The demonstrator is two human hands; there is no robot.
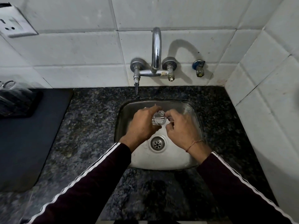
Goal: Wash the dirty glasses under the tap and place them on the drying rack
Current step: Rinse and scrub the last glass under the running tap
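- My left hand [142, 125] is wrapped around a small ribbed glass [158, 119], mouth tilted toward me, held over the sink [191, 109].
- My right hand [181, 128] has its fingers curled at the rim of the glass, thumb and forefinger pinching or rubbing the edge; can't tell if a fingertip is inside.
- Glass sits above the basin, up from the drain [157, 144], under the spout of the tap [156, 47].
- Can't see a clear stream of water; running or not, can't tell.
- Step, my read: the washing stage, rubbing the rim of this glass. Rinse and racking not yet done.
- Next likely needs: rotate the glass in the left hand so the right works the whole rim, rinse, then carry it left.
- Drying rack [17, 101] is at far left on a dark mat [32, 143] on the tabletop [90, 120]; glass rims seem to show in it, blurred.
- Wet, ribbed glass: I'd keep the grip firm on the move.
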